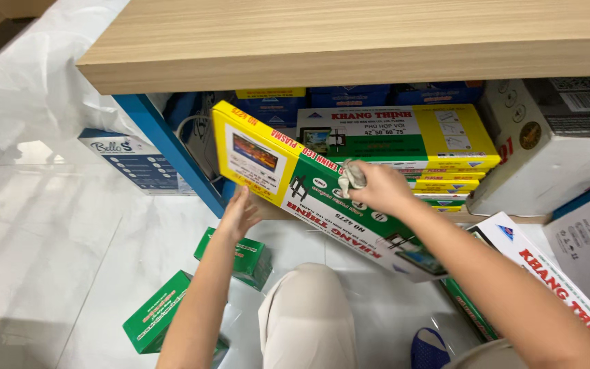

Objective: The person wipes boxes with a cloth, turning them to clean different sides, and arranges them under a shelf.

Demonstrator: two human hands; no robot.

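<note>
Under the wooden tabletop, a long flat box in yellow, green and white is held tilted, its yellow end raised to the left and its far end sloping down to the right above the pale tiled floor; the left hand props the box from below near that yellow end, fingers spread against its underside; the right hand rests on the upper face, closed around a small crumpled white cloth that touches the box — the cloth sits bunched between fingers and thumb; behind the box lies a stack of similar boxes under the table, beside a blue table leg; two small green boxes sit on the floor by the left forearm — one just under the wrist, the other nearer the elbow; a white carton stands to the right.
</note>
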